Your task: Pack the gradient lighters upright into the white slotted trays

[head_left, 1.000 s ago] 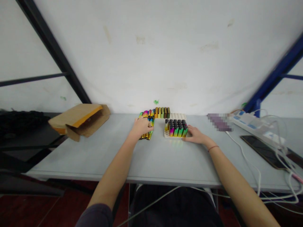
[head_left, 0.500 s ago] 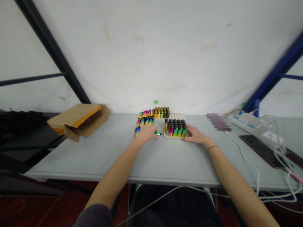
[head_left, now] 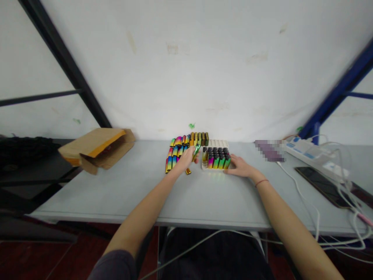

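My left hand (head_left: 186,160) is closed round a rainbow-coloured lighter (head_left: 196,151), lifted and tilted just left of a white tray (head_left: 216,166) filled with upright rainbow lighters with black tops. A loose heap of rainbow lighters (head_left: 175,152) lies on the grey table (head_left: 122,190) to the left of that hand. My right hand (head_left: 240,166) rests against the tray's right side, fingers touching it. Behind the tray stands a row of gold lighters (head_left: 199,138) and a second white tray (head_left: 219,143).
A brown cardboard box (head_left: 97,149) lies open on its side at the table's left. At the right are a white power strip (head_left: 311,152), a dark phone (head_left: 322,182) and white cables (head_left: 309,202). A black frame post (head_left: 67,64) slants on the left, a blue one (head_left: 340,91) on the right.
My left hand left the loose heap, slid toward the tray with one lighter, and now holds it raised and tilted beside the tray. My right hand has stayed at the tray.
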A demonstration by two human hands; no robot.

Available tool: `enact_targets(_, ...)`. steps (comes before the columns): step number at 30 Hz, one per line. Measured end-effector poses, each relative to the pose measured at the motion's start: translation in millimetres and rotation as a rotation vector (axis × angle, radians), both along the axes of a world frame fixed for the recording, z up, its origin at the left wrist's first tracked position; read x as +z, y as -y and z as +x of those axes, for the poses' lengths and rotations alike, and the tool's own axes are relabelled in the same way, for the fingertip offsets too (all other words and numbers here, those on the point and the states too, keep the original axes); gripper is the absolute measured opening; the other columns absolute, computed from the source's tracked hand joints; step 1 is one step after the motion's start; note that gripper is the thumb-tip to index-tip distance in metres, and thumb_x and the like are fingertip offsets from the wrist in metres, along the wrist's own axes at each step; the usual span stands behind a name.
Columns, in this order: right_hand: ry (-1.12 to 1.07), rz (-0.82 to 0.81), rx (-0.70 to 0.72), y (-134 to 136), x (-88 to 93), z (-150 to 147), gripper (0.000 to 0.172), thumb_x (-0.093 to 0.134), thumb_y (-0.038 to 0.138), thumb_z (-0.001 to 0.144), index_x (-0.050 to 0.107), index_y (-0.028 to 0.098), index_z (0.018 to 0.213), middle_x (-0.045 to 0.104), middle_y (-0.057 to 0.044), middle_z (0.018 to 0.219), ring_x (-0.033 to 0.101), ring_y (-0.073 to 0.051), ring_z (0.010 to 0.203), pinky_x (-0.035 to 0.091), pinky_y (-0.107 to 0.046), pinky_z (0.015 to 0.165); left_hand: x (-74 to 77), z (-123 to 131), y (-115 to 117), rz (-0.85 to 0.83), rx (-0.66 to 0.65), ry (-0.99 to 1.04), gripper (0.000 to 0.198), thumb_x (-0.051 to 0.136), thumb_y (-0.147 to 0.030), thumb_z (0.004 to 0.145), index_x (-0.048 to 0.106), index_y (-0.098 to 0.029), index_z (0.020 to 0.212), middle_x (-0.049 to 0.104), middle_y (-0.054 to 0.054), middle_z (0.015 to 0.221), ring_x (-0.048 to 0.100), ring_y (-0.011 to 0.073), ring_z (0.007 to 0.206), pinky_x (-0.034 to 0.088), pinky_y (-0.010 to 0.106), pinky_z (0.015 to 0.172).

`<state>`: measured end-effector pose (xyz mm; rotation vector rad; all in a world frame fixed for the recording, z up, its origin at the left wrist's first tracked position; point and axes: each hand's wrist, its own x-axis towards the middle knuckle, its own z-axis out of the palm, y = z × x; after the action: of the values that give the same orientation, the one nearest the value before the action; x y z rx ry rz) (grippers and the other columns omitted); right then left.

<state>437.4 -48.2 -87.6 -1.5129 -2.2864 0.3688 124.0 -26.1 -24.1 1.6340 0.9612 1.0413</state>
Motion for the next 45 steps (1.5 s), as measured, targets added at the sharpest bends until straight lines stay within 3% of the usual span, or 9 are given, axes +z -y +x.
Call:
enact_targets(4,0.005,0.003,-0.003,0.6,0.6,-0.7,0.085,0.073,0.066,0.080,0.055,0.028,0.153,0.052,-0.013,0.162,0.046,-0.043,0.148,0.034,-0.064,0.123,-1.1,11.7,8.5,-0.176,0.028,0.261,0.045,0.052,-0.062,0.099,0.059,-0.019,0.090,0.050,-0.004,0.062,0.047,0.0108,0.049,0.038,0.024,0.050)
enact_targets(8,0.012,-0.010,0.000,1.4,2.4,-1.0,0.085,0.072,0.067,0.080,0.055,0.028,0.154,0.052,-0.013,0.162,0.046,-0.043,0.148,0.033,-0.064,0.123,3.1,14.0,17.0,-0.244,0.050,0.396,0.044,0.068,-0.063,0.092,0.058,-0.021,0.101,0.053,-0.005,0.068,0.051,0.0094,0.053,0.043,0.022,0.054)
enact_targets(11,0.016,-0.022,-0.006,2.3,4.0,-1.7,0.085,0.073,0.067,0.080,0.056,0.027,0.153,0.052,-0.013,0.162,0.046,-0.043,0.148,0.033,-0.064,0.123,5.7,15.2,18.4,-0.315,0.068,0.473,0.047,0.064,-0.067,0.091,0.058,-0.022,0.099,0.052,-0.006,0.066,0.046,0.0084,0.049,0.040,0.021,0.050)
enact_targets(14,0.013,-0.032,-0.022,3.3,5.2,-2.5,0.085,0.074,0.066,0.080,0.055,0.027,0.153,0.051,-0.013,0.162,0.045,-0.043,0.149,0.032,-0.063,0.124,7.2,16.0,16.6,-0.422,0.054,0.533,0.055,0.052,-0.075,0.091,0.053,-0.021,0.082,0.042,-0.007,0.057,0.033,0.0067,0.042,0.029,0.019,0.043)
enact_targets(18,-0.003,-0.030,-0.009,4.5,6.5,-2.9,0.086,0.074,0.066,0.080,0.054,0.028,0.155,0.051,-0.012,0.163,0.045,-0.043,0.149,0.031,-0.064,0.124,8.3,14.5,14.7,-0.501,0.067,0.536,0.062,0.042,-0.078,0.091,0.039,-0.023,0.064,0.030,-0.007,0.050,0.024,0.0064,0.040,0.021,0.019,0.039)
enact_targets(24,-0.007,-0.027,-0.003,4.4,6.8,-3.0,0.087,0.074,0.066,0.079,0.054,0.029,0.155,0.051,-0.012,0.163,0.044,-0.043,0.150,0.031,-0.064,0.124,9.6,12.0,15.0,-0.500,0.160,0.475,0.053,0.035,-0.063,0.096,0.030,-0.025,0.059,0.020,-0.009,0.047,0.013,0.0066,0.038,0.013,0.020,0.038)
enact_targets(32,-0.005,-0.019,0.003,2.7,5.2,-2.9,0.084,0.075,0.065,0.079,0.058,0.026,0.151,0.052,-0.014,0.161,0.046,-0.043,0.148,0.034,-0.065,0.122,7.5,14.8,15.6,-0.434,0.214,0.449,0.053,0.036,-0.065,0.095,0.030,-0.025,0.060,0.020,-0.009,0.046,0.014,0.0069,0.038,0.014,0.020,0.039)
enact_targets(39,-0.013,-0.015,0.005,3.3,5.5,-2.8,0.083,0.075,0.066,0.079,0.058,0.027,0.151,0.052,-0.013,0.161,0.047,-0.044,0.147,0.033,-0.065,0.123,2.4,13.5,15.9,-0.441,0.188,0.445,0.057,0.037,-0.072,0.093,0.032,-0.025,0.063,0.022,-0.009,0.047,0.017,0.0067,0.037,0.016,0.020,0.039)
enact_targets(45,-0.014,0.000,0.011,3.7,5.1,-2.8,0.083,0.075,0.065,0.079,0.056,0.029,0.152,0.054,-0.012,0.160,0.047,-0.044,0.147,0.031,-0.065,0.124,5.0,11.7,14.0,-0.468,0.217,0.447,0.049,0.036,-0.064,0.094,0.031,-0.026,0.064,0.020,-0.010,0.046,0.014,0.0073,0.037,0.014,0.020,0.038)
